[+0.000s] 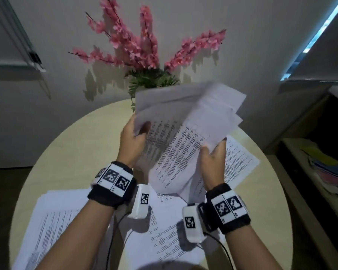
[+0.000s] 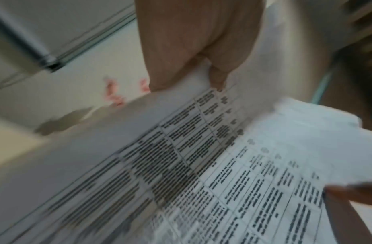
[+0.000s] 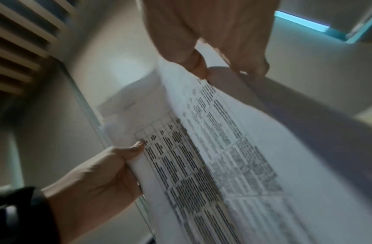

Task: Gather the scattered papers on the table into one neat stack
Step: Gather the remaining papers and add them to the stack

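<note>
Both my hands clutch one messy bundle of papers (image 1: 185,131) above the table (image 1: 70,145): left hand (image 1: 132,139) pinching its left edge, right hand (image 1: 213,160) its right. More loose sheets (image 1: 70,211) lie scattered on the tabletop beneath my wrists.

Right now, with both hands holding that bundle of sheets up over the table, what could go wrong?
1. The held bundle is fanned and skewed; the left hand and right hand pinch only its edges, so a loose sheet may slip out.
2. Its top edge sits close to the pink flower arrangement; a shake might brush it.
3. Loose printed sheets on the round table could get swept off.
</note>
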`<state>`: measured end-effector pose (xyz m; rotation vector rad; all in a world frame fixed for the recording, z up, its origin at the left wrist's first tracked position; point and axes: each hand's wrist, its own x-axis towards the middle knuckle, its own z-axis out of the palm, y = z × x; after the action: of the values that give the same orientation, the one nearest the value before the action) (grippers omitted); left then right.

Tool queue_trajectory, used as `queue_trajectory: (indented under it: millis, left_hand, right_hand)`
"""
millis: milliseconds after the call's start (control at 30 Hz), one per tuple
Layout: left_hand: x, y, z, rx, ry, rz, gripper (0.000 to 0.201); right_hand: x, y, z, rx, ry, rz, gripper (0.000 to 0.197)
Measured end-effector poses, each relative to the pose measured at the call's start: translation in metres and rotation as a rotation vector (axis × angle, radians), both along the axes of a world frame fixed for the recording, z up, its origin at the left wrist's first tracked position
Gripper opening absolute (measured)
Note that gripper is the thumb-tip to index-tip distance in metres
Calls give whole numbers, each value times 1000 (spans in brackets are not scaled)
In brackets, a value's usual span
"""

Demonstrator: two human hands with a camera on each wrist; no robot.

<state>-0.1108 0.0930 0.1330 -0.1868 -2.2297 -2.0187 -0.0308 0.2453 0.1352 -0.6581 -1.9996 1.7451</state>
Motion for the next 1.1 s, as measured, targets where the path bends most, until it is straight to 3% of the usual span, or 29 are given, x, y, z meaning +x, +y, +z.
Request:
queue_trajectory:
  millis: [133, 233, 267, 367, 433, 467, 533, 633, 733, 866, 900, 1000, 1100]
  left_hand:
    - [-1, -4, 53, 47, 186, 110, 13]
    - [2, -21, 70, 119, 258, 34, 12]
    - [3, -27, 67, 141, 234, -22, 19]
    - [8, -38, 34, 126, 20, -86, 66]
    - [12, -39, 8, 73, -121, -124, 83]
    - [13, -38, -1, 74, -167, -134, 81]
    - [13, -32, -9, 118, -190, -107, 59]
    - [9, -28, 1, 145, -50, -29, 22]
    - [4, -35, 1, 184, -13, -36, 22]
    - [13, -37, -19, 140, -192, -92, 69]
    - [15, -36, -22, 139, -195, -77, 73]
    - [16, -37, -27, 162, -213, -23, 51]
    - [22, -38, -40, 40, -273, -29, 29]
  right_hand:
    - [-4, 2, 37, 60, 216, -68, 44]
    - [1, 5, 51, 85, 292, -87, 50]
    - [3, 5, 48, 82, 284, -66, 52]
    - [9, 1, 23, 29, 201, 27, 47]
    - [10, -3, 1, -29, 103, 75, 41]
    - [10, -6, -7, -28, 64, 98, 36]
    - [7, -9, -13, -16, 38, 102, 28]
    - [0, -4, -7, -51, 93, 51, 37]
    - [0, 0, -8, -57, 83, 39, 40]
    - [4, -9, -27, -18, -48, 91, 50]
    - [4, -10, -30, -2, -43, 80, 49]
    - [5, -13, -31, 11, -28, 60, 38]
    - [12, -17, -33, 28, -78, 101, 41]
